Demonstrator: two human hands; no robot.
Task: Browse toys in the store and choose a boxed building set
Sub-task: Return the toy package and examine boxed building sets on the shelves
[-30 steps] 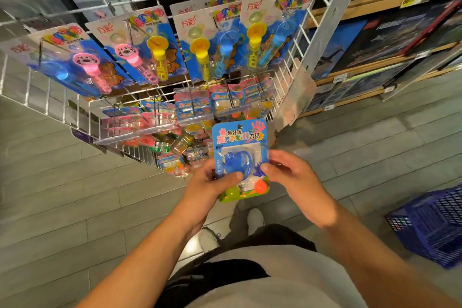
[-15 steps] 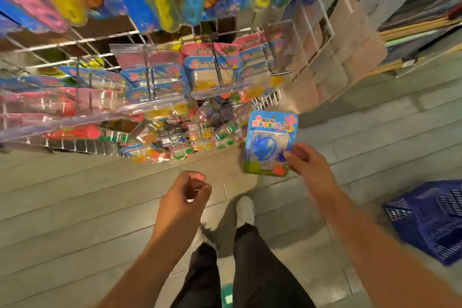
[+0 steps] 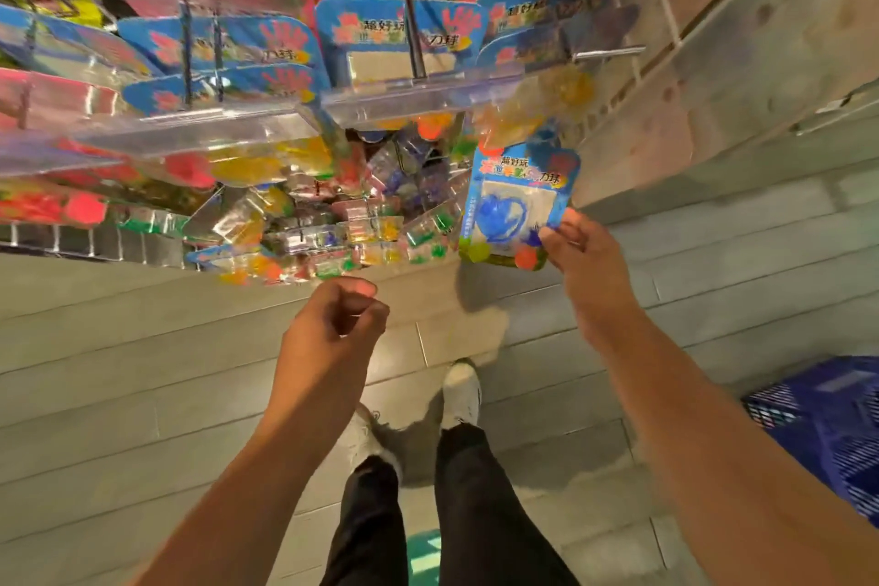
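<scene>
While the left hand (image 3: 340, 324) gripped the blue toy card (image 3: 516, 207) together with the right a second ago, it has since let go and now hangs apart from it, lower and to the left, over the grey floor (image 3: 119, 347). Its fingers are curled loosely inward with the thumb tip near the forefinger, and nothing sits between them. The right hand (image 3: 582, 259) alone carries the card, pinching its lower right corner between thumb and fingers and holding it up close to the wire rack (image 3: 666, 14), just below a row of matching blue and pink hanging cards (image 3: 399, 29). The view has also swung down and nearer to the rack, so the lower pegs and the heap of small packets (image 3: 333, 224) in the bottom bin fill the upper half.

My reading is that the card is on its way back to the display rather than being kept: it is a blister pack, not a boxed building set, so the choice the task asks for is not yet made. No boxed set shows clearly in this view; whatever shelving lies to the right is too blurred to read. A blue basket (image 3: 827, 423) stands on the floor at the right edge, well apart from both hands.
</scene>
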